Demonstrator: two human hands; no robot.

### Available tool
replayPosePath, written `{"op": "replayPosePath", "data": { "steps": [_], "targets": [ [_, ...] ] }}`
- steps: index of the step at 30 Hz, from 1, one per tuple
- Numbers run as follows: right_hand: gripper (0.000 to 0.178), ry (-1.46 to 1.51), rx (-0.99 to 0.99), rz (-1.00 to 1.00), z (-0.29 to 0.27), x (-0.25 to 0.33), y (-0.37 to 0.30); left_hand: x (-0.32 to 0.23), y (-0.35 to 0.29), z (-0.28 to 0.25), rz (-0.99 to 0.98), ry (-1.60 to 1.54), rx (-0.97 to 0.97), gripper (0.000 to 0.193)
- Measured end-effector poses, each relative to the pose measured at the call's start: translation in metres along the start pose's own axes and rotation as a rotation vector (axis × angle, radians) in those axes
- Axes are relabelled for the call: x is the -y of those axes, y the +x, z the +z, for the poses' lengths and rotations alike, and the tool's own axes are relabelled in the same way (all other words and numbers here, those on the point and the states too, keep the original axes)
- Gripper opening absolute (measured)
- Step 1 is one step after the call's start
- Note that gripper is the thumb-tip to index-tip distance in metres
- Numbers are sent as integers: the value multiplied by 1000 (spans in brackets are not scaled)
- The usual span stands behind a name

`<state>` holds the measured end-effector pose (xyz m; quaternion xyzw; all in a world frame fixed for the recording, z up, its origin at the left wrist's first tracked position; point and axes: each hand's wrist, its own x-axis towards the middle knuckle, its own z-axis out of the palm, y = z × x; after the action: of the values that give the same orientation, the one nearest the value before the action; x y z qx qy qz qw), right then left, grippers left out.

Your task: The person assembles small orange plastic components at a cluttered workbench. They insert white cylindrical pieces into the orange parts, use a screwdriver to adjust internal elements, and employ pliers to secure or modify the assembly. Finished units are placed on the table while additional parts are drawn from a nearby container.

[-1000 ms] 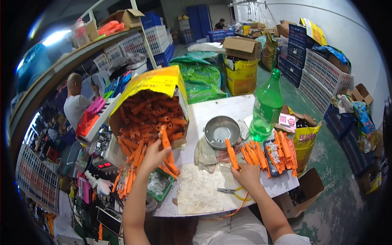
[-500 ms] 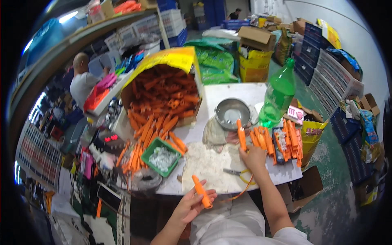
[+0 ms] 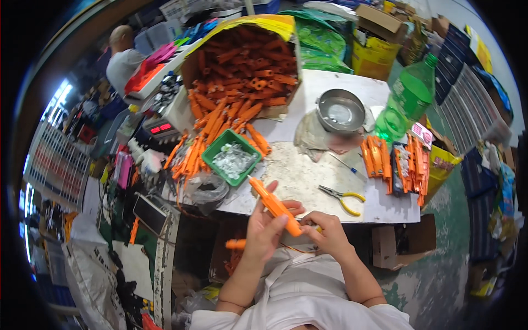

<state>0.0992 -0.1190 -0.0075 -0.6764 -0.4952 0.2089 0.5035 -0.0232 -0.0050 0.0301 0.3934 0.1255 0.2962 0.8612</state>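
My left hand (image 3: 265, 228) is closed around a long orange plastic casing (image 3: 275, 206), held slantwise above the front edge of the table. A thin pale tip sticks out of the casing's far end. Against its near end, the fingers of my right hand (image 3: 329, 234) are pinched together. A small yellow bit shows between them, too small to name, and a thin cord hangs below. Yellow-handled pliers (image 3: 345, 199) lie on the stained board just beyond my right hand. Farther back on that board is a thin screwdriver (image 3: 346, 163).
A large box of orange casings (image 3: 242, 60) spills forward at the left. Before it stands a green tray (image 3: 231, 158) of small clear parts. A metal bowl (image 3: 341, 111), green bottle (image 3: 407, 99) and stacked orange casings (image 3: 411, 168) are at the right. A co-worker (image 3: 124, 63) is far left.
My right hand has come back from beside the stacked casings to the casing in my left hand. That casing is now raised and turned. The view has tilted downward, and the pliers lie uncovered.
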Motion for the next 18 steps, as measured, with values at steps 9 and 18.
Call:
{"op": "replayPosePath", "data": {
  "steps": [9, 18],
  "targets": [
    [33, -527, -322, -337, -14, 10, 10, 22, 32, 17, 38, 264, 37, 71],
    [26, -552, -360, -246, -17, -4, 18, 27, 60, 20, -68, 294, 87, 69]
  ]
}}
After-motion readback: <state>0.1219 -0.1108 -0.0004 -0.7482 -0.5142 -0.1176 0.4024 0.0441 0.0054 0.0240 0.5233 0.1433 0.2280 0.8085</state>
